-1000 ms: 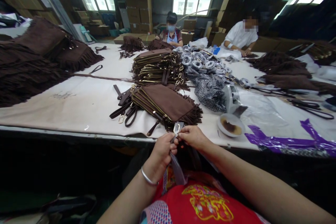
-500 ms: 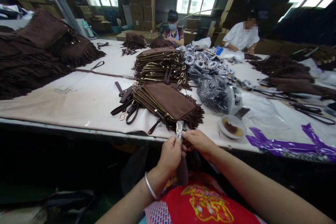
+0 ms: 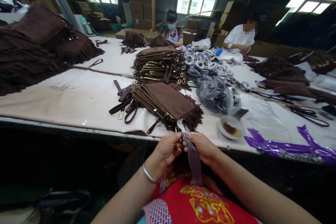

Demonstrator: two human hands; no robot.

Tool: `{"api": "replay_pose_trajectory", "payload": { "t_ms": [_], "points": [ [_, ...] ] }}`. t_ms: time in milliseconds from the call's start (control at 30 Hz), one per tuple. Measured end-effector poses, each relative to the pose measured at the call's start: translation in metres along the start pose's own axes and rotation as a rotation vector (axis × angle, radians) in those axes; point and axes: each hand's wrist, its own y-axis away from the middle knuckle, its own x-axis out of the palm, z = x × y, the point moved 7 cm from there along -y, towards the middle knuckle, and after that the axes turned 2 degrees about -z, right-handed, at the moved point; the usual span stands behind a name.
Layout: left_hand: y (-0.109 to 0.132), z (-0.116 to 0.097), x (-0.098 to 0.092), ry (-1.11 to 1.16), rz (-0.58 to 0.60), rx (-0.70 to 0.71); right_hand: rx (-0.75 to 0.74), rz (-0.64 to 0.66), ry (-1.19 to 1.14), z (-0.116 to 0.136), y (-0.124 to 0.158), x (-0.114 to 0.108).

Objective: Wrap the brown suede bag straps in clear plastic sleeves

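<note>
The fingers (image 3: 174, 137) partly hide the plastic-wrapped strap (image 3: 194, 163).

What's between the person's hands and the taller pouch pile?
Head view: beyond the left hand and right hand comes the top end of the plastic-wrapped strip, then the front pouch stack, then the taller pouch pile.

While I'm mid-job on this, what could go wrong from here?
The long brown strap in clear plastic might slip from the left hand and right hand: both have it near its upper end, and the rest hangs down.

Its upper end could snag, as it lies against the stacked brown fringed pouches.

The round white dish with dark brown contents might get knocked, since it sits near the front edge of the cream-covered table.
</note>
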Motion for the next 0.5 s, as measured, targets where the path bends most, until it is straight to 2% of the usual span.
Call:
{"api": "replay_pose_trajectory", "payload": {
  "t_ms": [167, 267, 367, 433, 500],
  "points": [
    [-0.004, -0.005, -0.006, 0.051, -0.087, 0.045, 0.015, -0.030, 0.081, -0.002, 0.001, -0.001],
    [0.001, -0.017, -0.012, -0.172, -0.187, 0.186, -0.011, -0.116, 0.269, 0.003, 0.001, -0.005],
    [0.012, -0.040, -0.010, -0.652, -0.337, 0.431, -0.148, -0.201, 0.679, 0.020, 0.004, -0.005],
    [0.019, -0.050, -0.002, -0.897, -0.403, 0.558, -0.334, -0.245, 1.061, 0.034, 0.009, 0.002],
    [0.022, -0.055, 0.005, -1.033, -0.438, 0.631, -0.535, -0.305, 1.425, 0.044, 0.016, 0.013]
  ]
}}
